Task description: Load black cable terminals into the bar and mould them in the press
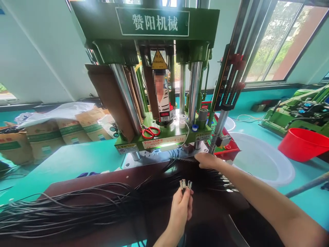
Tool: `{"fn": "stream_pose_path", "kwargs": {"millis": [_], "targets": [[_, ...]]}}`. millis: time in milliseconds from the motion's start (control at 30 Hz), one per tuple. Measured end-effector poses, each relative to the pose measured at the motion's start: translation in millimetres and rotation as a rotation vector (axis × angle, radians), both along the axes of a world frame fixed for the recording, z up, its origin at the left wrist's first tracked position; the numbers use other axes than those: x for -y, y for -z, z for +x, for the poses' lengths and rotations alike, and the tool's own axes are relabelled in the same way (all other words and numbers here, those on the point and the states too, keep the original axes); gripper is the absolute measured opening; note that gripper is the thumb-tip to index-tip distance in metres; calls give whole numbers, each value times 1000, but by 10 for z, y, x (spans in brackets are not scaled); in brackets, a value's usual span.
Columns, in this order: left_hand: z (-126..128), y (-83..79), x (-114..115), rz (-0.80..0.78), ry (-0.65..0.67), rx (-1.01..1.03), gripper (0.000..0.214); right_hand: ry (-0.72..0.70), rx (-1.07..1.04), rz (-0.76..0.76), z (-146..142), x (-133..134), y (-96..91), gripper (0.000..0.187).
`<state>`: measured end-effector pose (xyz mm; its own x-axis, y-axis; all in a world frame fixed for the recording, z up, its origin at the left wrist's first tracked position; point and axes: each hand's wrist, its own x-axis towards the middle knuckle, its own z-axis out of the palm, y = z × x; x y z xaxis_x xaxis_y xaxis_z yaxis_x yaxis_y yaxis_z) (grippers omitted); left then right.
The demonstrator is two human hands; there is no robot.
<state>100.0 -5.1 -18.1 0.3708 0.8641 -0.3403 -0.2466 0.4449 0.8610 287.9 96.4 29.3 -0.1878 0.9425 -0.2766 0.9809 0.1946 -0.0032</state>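
Observation:
My left hand [180, 207] is closed around several black cables, their metal plugs [185, 184] sticking up past the thumb and fingertips. Farther off, my right hand [207, 160] reaches to the front edge of the green press [164, 135], at the right end of its metal lower plate [151, 158]. Its fingers look curled, and whatever they grip is hidden. Thin black cables [172, 159] run out from the middle of the press toward me. A large bundle of black cables [84, 206] lies across the dark brown table [102, 173]. More metal plugs [228, 183] lie under my right forearm.
Red-handled scissors [150, 132] rest on the press ledge, with a blue-and-white tape roll [195, 128] farther right. A red control box [228, 145] stands beside the press. Beyond it are a large white tub [262, 159] and a red basin [303, 145]. Paper sacks [46, 139] stand left.

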Motion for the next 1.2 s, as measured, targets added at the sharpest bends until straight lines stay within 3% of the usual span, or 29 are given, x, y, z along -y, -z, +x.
{"fn": "stream_pose_path", "kwargs": {"millis": [167,333,400,467,567,667,800,1200], "targets": [[-4,-46,-11,9,16,0,57,96,-131,-33,47,55,-217,16],[4,-94,-3,6,37,-15,54,230,-384,-280,83,588,-416,19],[26,-99,2,-33,69,-37,52,336,-602,-332,67,880,-330,25],[64,-91,6,-54,107,-59,50,515,-1005,-359,2,1136,-142,36],[142,-58,15,34,139,-87,45,659,-1481,-198,-172,1368,206,52],[215,-22,27,112,172,-132,40,714,-1690,-9,-330,1418,465,57],[264,-22,33,94,187,-165,38,737,-1745,109,-392,1391,585,52],[237,-12,5,80,209,-212,31,708,-1613,94,-425,1443,545,56]]}}
